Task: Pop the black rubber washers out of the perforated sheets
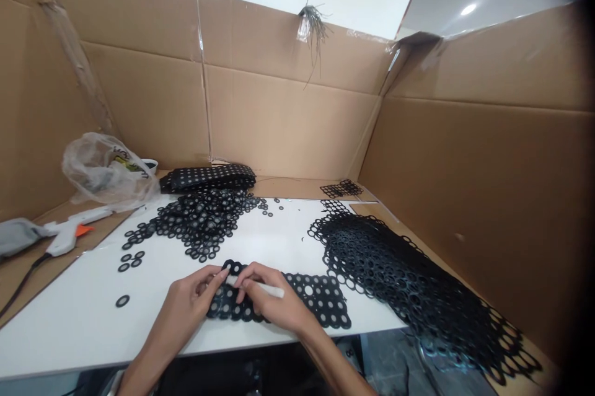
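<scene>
A strip of black rings with pale grey centres (325, 300) lies flat near the front edge of the white board. At the strip's upper left corner, my left hand (193, 290) pinches the edge between thumb and fingers. My right hand (274, 297) is closed around a slim white pen-like stick (269, 289), its tip near the left thumb, over the strip. Exactly what kind of tool this is I cannot make out. Both hands hide part of the strip's left half. One round hole in the strip shows white.
Loose black rings (199, 222) form a heap behind my hands, below folded dotted sheets (209, 176). Black ring netting (395, 266) piles up at right, overhanging the board (74, 321). A glue gun (69, 232) and plastic bag (109, 173) lie at left. Cardboard walls (288, 117) enclose everything.
</scene>
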The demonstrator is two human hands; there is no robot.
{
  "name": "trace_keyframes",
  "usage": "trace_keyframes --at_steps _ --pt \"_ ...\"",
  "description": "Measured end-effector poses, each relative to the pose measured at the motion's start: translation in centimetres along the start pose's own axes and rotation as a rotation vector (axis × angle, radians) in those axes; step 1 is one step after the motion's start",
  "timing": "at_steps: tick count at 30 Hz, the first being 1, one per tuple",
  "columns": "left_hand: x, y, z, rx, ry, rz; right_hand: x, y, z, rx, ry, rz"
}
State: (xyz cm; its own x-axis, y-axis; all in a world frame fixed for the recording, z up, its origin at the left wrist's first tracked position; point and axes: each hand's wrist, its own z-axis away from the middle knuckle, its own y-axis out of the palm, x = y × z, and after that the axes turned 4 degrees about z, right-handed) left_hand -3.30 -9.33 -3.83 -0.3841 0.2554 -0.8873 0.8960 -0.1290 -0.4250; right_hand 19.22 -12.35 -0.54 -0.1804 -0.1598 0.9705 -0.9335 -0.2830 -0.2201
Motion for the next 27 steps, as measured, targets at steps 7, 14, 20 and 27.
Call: trace_keyframes --at_steps 7,14,20,27 --pt "-0.2 0.1 -0.4 0.003 -0.028 0.073 -0.2 -1.6 0.5 -0.117 0.093 -0.123" --pt "-1.2 -0.2 -0.4 0.083 -0.047 0.178 -0.1 -1.2 0.9 0.026 0.028 0.036" --pt "-1.4 -0.3 -0.5 0.023 -0.053 0.168 0.3 -3.4 0.5 -0.024 0.072 -0.114" --pt "-0.8 -0.3 -0.5 0.026 -0.079 0.174 -0.8 -3.4 0.6 -0.027 0.118 -0.087"
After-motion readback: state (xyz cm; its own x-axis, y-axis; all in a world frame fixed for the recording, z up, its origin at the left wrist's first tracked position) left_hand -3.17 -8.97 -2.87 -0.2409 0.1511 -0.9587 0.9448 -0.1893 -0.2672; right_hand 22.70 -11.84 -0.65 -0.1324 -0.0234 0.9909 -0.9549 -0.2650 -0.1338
